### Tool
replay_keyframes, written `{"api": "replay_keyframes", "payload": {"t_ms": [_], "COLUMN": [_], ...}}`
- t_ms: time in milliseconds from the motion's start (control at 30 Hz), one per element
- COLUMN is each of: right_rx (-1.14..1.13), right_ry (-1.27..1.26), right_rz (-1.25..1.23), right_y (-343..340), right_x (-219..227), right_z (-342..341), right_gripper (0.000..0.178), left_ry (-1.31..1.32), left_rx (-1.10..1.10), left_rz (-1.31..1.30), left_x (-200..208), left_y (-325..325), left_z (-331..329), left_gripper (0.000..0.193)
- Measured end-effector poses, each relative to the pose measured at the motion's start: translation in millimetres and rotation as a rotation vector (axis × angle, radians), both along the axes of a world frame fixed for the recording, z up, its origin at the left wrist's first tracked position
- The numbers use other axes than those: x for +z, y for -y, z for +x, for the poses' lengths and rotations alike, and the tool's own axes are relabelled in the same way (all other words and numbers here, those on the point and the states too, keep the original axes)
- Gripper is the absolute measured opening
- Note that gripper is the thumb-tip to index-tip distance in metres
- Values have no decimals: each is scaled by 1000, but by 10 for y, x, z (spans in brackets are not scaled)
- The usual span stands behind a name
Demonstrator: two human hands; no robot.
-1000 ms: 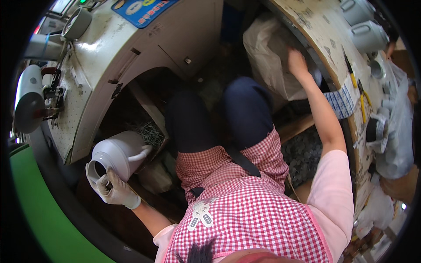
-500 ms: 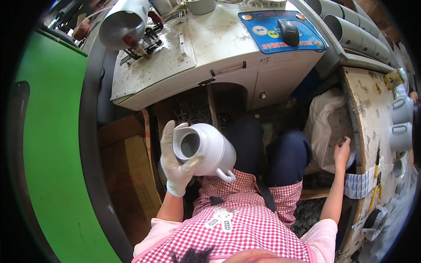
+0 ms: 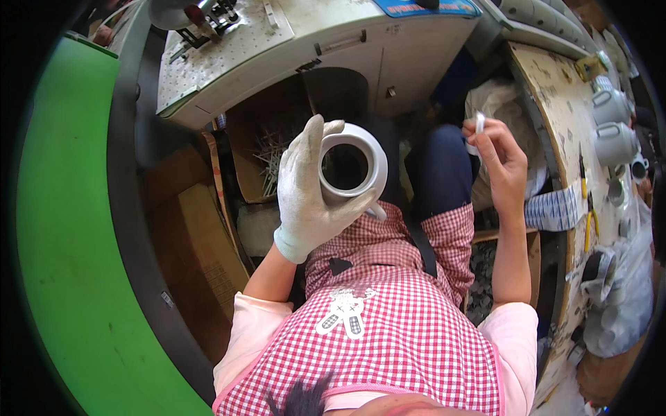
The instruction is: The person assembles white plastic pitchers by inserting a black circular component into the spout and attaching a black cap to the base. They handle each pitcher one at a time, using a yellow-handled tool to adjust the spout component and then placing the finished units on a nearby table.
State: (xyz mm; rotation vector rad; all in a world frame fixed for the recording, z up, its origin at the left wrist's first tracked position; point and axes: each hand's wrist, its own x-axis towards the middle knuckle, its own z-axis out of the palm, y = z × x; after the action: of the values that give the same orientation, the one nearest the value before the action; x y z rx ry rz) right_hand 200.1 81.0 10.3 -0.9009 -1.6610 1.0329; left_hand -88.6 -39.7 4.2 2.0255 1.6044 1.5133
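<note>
My left hand (image 3: 305, 187), in a pale work glove, is wrapped around a light grey jug (image 3: 377, 152) above my lap. Its round mouth faces up toward me, and the inside looks dark. A small handle sticks out at the jug's lower right, beside my thumb. My bare right hand (image 3: 501, 156) is raised above my right knee, apart from the jug. Between its thumb and fingers is pinched a small white piece (image 3: 480, 123), narrow and upright; its exact kind does not show.
A plastic bag (image 3: 494, 100) stands beyond my right hand. To the right, a worn wooden bench (image 3: 548, 83) carries grey jugs (image 3: 615, 143) and yellow-handled tools (image 3: 591, 225). Ahead is a white cabinet (image 3: 409, 66); a cardboard box (image 3: 205, 243) and a green panel (image 3: 62, 229) are at left.
My right hand has come up out of the plastic bag with a small white piece. The jug has been turned so its mouth faces me more directly. The view has shifted.
</note>
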Motion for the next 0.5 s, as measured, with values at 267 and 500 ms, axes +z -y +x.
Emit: {"api": "replay_keyframes", "payload": {"t_ms": [267, 500], "right_rx": [436, 483], "right_ry": [292, 380], "right_rz": [260, 177], "right_y": [578, 569], "right_x": [532, 524], "right_z": [-834, -737], "right_gripper": [34, 30], "left_ry": [-135, -75], "left_rx": [-56, -67], "left_rz": [27, 21], "left_x": [50, 27], "left_y": [57, 38], "left_z": [169, 198], "left_gripper": [116, 106]}}
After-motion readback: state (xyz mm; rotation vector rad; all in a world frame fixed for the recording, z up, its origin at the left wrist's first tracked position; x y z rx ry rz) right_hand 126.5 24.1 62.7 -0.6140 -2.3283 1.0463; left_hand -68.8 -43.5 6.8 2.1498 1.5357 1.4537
